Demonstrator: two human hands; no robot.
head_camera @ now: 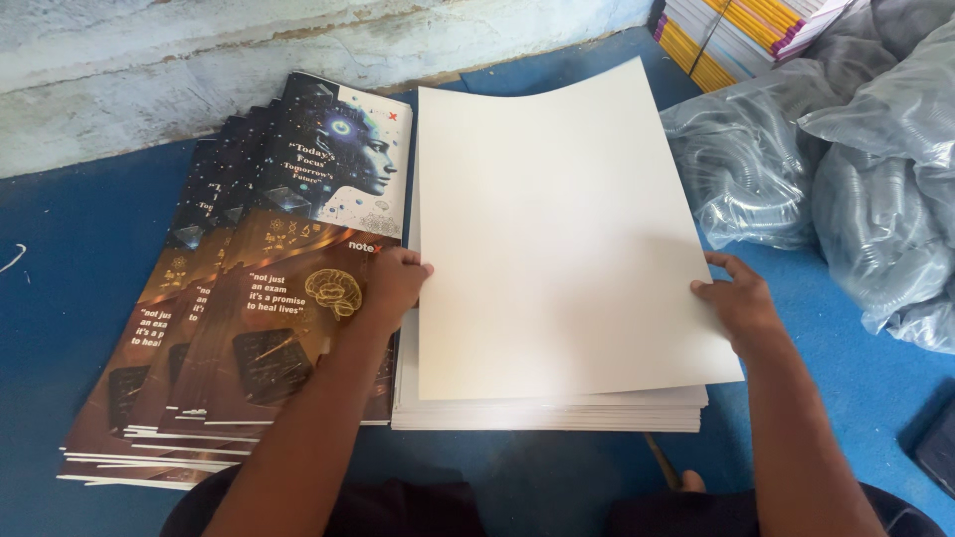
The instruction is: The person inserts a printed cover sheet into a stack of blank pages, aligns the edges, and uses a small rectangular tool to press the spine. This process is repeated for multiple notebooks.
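From the head camera, you had both hands on the top white sheet (557,239) of a stack of blank white sheets (547,413) lying on the blue floor (60,298). Your left hand (393,283) pinched the sheet's left edge, fingers curled around it. Your right hand (736,298) gripped the right edge, thumb on top and the other fingers underneath. The sheet sat skewed on the stack, its near right corner overhanging and its far edge lifted slightly.

The risk here, in my judgement: the sheet was thin and held only at two side points, so it could have sagged, creased at your thumbs, or dragged the sheet beneath it out of line. The fanned pile of printed covers (259,298) lay just beside your left hand, touching the stack's left side, and a careless sweep could have scattered it.

The sheet's long axis ran away from you, towards the pale wall (199,70), rotated a little clockwise against the stack. Beyond the right edge lay clear plastic bags of spiral coils (846,169), and a stack of bound notebooks (746,35) stood at the far right.
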